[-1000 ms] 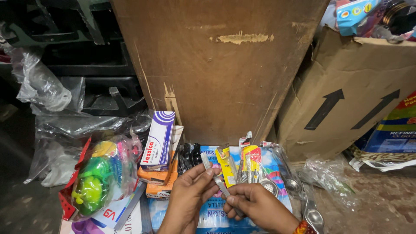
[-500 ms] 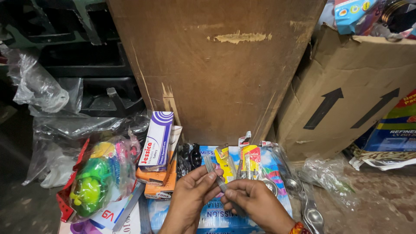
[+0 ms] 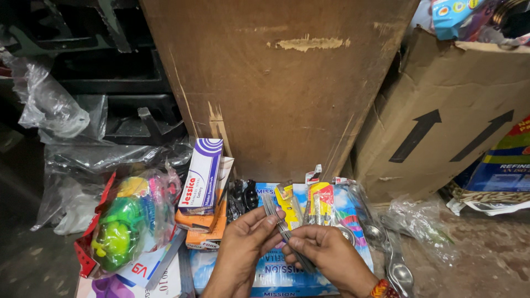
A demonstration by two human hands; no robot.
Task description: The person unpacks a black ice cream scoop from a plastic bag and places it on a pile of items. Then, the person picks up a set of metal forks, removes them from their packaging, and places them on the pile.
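1. At the left edge, crumpled clear plastic bags lie on the dark floor, which shows bare at the bottom left.
2. A bagged toy, green, yellow and pink, rests just beside a stack of small boxes: 1 white-and-purple box leaning on 2 orange ones.
3. The left hand pinches the upper part of a bundle of thin metal utensils between thumb and fingers.
4. The right hand grasps the bundle's lower part, fingers curled round it. The bundle sits tilted between the 2 hands, above a blue printed carton.
5. Behind the hands, 2 yellow-carded packets stand against a tall brown board, leaving little room there.
6. Right of the hands, at least 2 loose steel spoons lie in clear wrap.
7. A cardboard box with 2 black arrows closes the right side; bare speckled floor opens below it.
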